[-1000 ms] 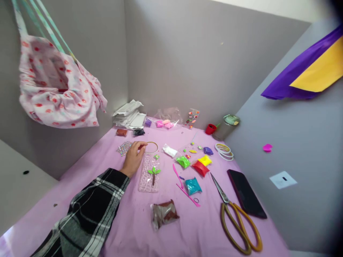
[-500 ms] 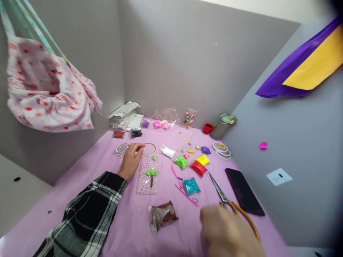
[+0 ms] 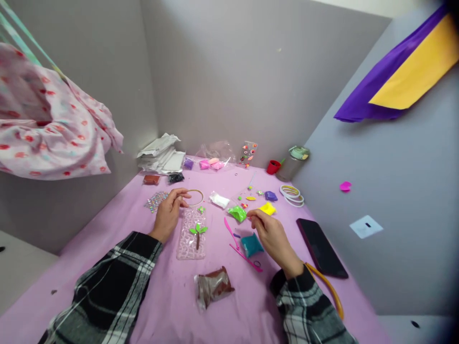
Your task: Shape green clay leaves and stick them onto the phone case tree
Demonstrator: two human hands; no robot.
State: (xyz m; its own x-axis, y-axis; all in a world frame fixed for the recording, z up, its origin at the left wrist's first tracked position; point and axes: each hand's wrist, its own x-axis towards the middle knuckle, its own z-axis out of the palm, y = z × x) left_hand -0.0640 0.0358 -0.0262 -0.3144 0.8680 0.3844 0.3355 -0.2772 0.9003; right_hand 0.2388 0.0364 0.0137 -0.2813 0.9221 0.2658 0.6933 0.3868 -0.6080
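My left hand (image 3: 169, 212) has its fingertips at the edge of a thin gold ring (image 3: 195, 204), its thumb and fingers closed together on it. Just below lies a clear patterned phone case (image 3: 184, 239) bearing a green and brown palm tree (image 3: 198, 231) and a small flower (image 3: 201, 209). My right hand (image 3: 270, 234) is over the clay packets, fingers pinched by the green packet (image 3: 237, 214); what they hold, if anything, is too small to make out. Under its wrist side sit a teal packet (image 3: 251, 245) and pink tools (image 3: 229, 228). A brown clay packet (image 3: 214, 286) lies in front.
Scissors with an orange handle (image 3: 332, 289) are partly under my right sleeve, beside a dark phone (image 3: 321, 248). White rings (image 3: 292, 196), a jar (image 3: 294, 163), a red cup (image 3: 273, 167) and white packets (image 3: 161, 155) stand toward the back. A patterned cloth bag (image 3: 64, 129) hangs at left.
My right hand has moved forward and left from the near edge to the clay packets, with its fingers now pinched. My left hand remains by the ring. The view has shifted slightly.
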